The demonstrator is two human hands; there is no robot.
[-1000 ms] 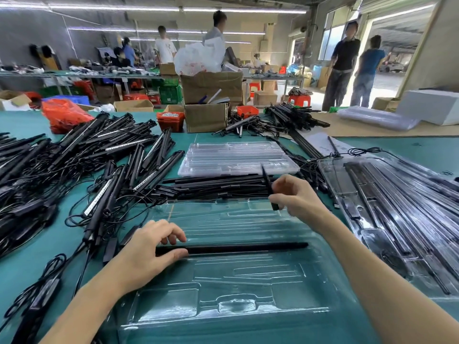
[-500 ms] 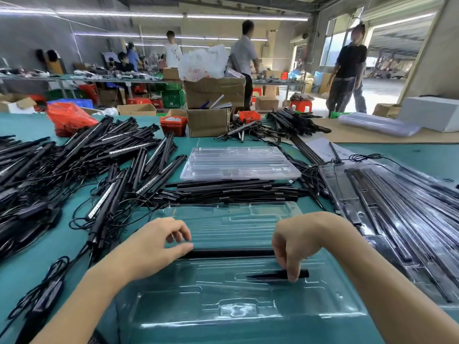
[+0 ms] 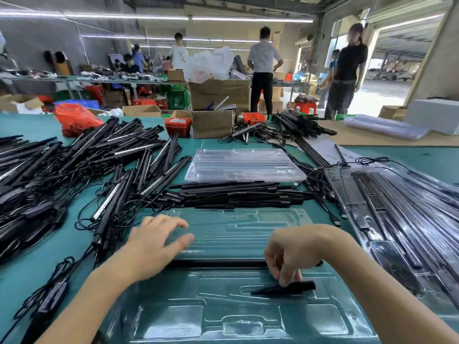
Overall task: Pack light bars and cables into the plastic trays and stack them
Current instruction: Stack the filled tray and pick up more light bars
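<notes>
The right hand (image 3: pixel 289 254) pinches a short black piece (image 3: pixel 285 288) lying crosswise under its fingertips in the clear tray (image 3: pixel 173 319). A long bar (image 3: pixel 218 263) lies parallel just beyond. The left hand (image 3: pixel 154 242), blurred, hovers with spread fingers. Green table (image 3: pixel 37 271); busy workshop behind.

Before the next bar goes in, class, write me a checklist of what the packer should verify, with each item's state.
1. Long bar lies flat across the tray: ok.
2. Short piece fully seated in its slot: cannot tell; right hand presses on it with its fingertips.
3. Left hand free to fetch: ok, fingers spread, holding nothing.
4. More bars lie beyond the tray: ok.
5. Cable packed in the tray: not ok, none visible there.
</notes>
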